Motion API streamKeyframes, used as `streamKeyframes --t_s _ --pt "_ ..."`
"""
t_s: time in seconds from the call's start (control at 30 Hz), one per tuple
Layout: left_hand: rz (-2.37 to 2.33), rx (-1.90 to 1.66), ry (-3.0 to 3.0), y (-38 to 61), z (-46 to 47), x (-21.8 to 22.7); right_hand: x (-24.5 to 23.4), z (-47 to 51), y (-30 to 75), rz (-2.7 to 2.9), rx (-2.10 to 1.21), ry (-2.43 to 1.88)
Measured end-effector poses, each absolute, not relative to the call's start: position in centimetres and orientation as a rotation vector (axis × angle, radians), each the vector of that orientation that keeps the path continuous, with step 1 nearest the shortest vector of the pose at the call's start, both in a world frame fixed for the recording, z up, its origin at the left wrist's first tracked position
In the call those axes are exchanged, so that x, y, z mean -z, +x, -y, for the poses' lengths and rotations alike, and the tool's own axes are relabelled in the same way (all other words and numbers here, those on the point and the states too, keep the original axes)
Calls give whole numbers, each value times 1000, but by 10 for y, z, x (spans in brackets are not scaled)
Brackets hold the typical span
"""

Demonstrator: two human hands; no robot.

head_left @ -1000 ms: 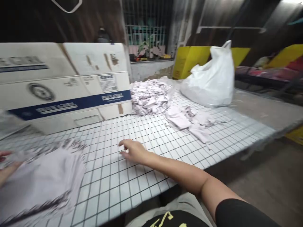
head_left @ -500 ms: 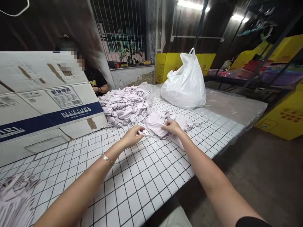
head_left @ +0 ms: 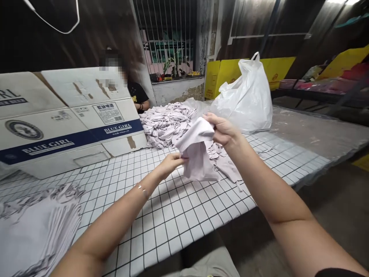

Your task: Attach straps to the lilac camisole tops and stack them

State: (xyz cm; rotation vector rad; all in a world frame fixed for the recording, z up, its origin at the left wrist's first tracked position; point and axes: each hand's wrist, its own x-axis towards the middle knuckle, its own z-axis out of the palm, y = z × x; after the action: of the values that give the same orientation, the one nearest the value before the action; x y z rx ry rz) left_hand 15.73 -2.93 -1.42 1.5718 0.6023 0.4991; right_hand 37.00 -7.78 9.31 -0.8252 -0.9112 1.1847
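Grid-patterned tabletop ran under the work. Stack of pale cloth pieces sat near left, no hand on it. Change: half a second earlier both hands were down by the loose pile; now one cloth piece was up off the table between them. Left hand looked to be pinching its left side, right hand gripped the top edge. Meant one piece was singled out, under two-hand control, still crumpled. Farther back: carton, big heap, white bag, co-worker's arm.
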Motion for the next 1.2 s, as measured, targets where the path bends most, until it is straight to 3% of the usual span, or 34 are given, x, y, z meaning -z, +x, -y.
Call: streamKeyframes --t_s 0.23,0.4,0.5,0.6,0.7,0.83,0.93,1.07,1.2 --pt "-1047 -238 1306 18 43 32 28 77 362 771 -944 -1550" --pt "-1650 -586 1714 -18 48 55 84 90 360 1284 -859 -1692" --pt "-1408 -796 2187 13 81 67 89 85 361 1815 -556 -1759" --pt "-1009 -489 2390 62 118 79 88 70 355 1977 -385 -1816" --pt "-921 -263 2360 78 127 75 78 59 351 1878 -470 -1867" --pt "-721 -123 2237 21 95 44 55 62 360 1656 -807 -1838" --pt "-937 -137 2107 -22 79 32 51 73 366 1476 -1041 -1857" --pt "-1287 -405 2087 -18 99 54 64 92 353 1549 -743 -2003" --pt "-1305 -607 2402 20 127 76 70 102 331 1887 -628 -1723"
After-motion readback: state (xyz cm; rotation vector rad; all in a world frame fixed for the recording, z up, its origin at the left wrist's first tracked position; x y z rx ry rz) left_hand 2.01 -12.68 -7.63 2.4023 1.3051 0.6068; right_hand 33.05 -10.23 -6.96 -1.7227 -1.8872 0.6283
